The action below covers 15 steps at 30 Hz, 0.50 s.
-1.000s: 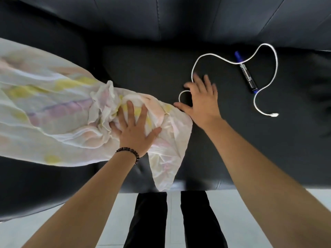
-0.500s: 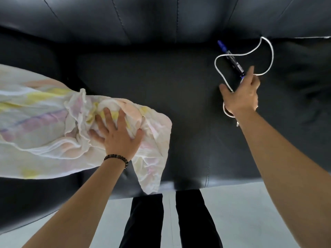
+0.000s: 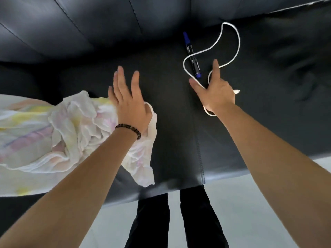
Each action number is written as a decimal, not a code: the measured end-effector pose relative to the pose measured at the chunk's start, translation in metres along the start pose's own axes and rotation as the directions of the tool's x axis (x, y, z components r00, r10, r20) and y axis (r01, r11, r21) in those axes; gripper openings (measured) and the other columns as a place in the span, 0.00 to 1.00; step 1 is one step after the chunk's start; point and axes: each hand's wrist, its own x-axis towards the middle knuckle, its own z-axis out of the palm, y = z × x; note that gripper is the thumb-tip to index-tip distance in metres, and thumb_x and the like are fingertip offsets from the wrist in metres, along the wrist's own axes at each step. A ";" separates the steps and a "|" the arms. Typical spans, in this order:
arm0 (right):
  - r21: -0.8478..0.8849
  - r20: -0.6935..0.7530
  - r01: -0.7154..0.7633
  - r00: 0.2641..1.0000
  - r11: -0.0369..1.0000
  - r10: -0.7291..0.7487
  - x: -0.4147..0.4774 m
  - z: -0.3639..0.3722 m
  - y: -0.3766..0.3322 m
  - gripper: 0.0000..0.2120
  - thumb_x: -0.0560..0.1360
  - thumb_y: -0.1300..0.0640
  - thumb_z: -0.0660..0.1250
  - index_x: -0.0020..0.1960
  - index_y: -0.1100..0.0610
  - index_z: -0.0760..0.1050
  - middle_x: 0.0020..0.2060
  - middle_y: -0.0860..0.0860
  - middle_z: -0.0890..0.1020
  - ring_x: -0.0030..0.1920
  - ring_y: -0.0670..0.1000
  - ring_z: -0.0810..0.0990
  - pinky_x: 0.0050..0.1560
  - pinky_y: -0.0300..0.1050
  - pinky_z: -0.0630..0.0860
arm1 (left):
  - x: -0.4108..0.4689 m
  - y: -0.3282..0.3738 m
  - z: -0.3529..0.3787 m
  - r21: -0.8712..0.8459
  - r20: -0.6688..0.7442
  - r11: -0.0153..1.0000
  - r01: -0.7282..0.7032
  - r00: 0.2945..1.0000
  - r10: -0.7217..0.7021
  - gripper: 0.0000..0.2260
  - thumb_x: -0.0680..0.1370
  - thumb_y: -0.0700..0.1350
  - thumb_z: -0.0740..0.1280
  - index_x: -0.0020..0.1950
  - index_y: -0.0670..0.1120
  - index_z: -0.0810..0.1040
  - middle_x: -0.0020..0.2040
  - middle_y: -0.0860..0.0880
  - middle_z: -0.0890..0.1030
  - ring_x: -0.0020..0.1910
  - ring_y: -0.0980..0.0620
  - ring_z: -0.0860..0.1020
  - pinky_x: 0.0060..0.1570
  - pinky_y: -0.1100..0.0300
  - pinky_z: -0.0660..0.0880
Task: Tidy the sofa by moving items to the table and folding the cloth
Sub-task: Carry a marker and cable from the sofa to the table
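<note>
A crumpled pastel cloth (image 3: 71, 126) lies over the left of the black sofa seat (image 3: 172, 133), one corner hanging off the front edge. My left hand (image 3: 129, 104) hovers at the cloth's right end, fingers straight and spread, holding nothing. A white cable (image 3: 238, 38) loops across the seat at the back right. My right hand (image 3: 215, 92) grips its near part, index finger and thumb stretched out; the plug end sticks out to the right of the hand. A blue-capped black marker (image 3: 191, 54) lies under the cable loop, just beyond my right fingertips.
The sofa backrest (image 3: 107, 24) rises behind the seat. Pale floor (image 3: 259, 203) shows in front of the sofa, where my legs in black trousers (image 3: 152, 221) stand against the front edge. No table is in view.
My left hand has lifted off the cloth and straightened its fingers. My right hand went right along the seat, gathered the near part of the cable and pulled its loop over the marker.
</note>
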 end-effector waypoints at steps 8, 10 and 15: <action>0.053 -0.014 0.154 0.988 0.987 -0.154 0.011 0.008 -0.008 0.19 0.82 0.47 0.59 0.73 0.39 0.67 0.53 0.53 0.83 0.54 0.62 0.80 0.51 0.53 0.76 | 0.060 0.025 -0.006 -0.024 0.312 0.991 -0.132 0.941 0.133 0.40 0.73 0.40 0.67 0.79 0.44 0.48 0.79 0.42 0.46 0.77 0.41 0.49 0.72 0.42 0.57; 0.011 0.027 0.241 0.970 0.971 -0.241 -0.004 0.010 0.003 0.19 0.83 0.48 0.58 0.72 0.38 0.67 0.54 0.53 0.83 0.53 0.62 0.80 0.50 0.53 0.76 | 0.062 0.030 -0.007 -0.022 0.237 0.975 -0.223 0.946 0.222 0.41 0.72 0.42 0.67 0.79 0.45 0.47 0.79 0.41 0.45 0.78 0.41 0.48 0.71 0.41 0.58; 0.050 0.129 0.299 0.944 0.953 -0.303 -0.036 0.012 0.038 0.21 0.82 0.47 0.60 0.74 0.39 0.65 0.54 0.51 0.82 0.53 0.59 0.80 0.50 0.51 0.76 | 0.054 0.049 0.018 -0.014 0.490 0.939 -0.342 0.817 0.305 0.35 0.79 0.55 0.61 0.80 0.50 0.45 0.80 0.49 0.42 0.79 0.47 0.43 0.73 0.36 0.46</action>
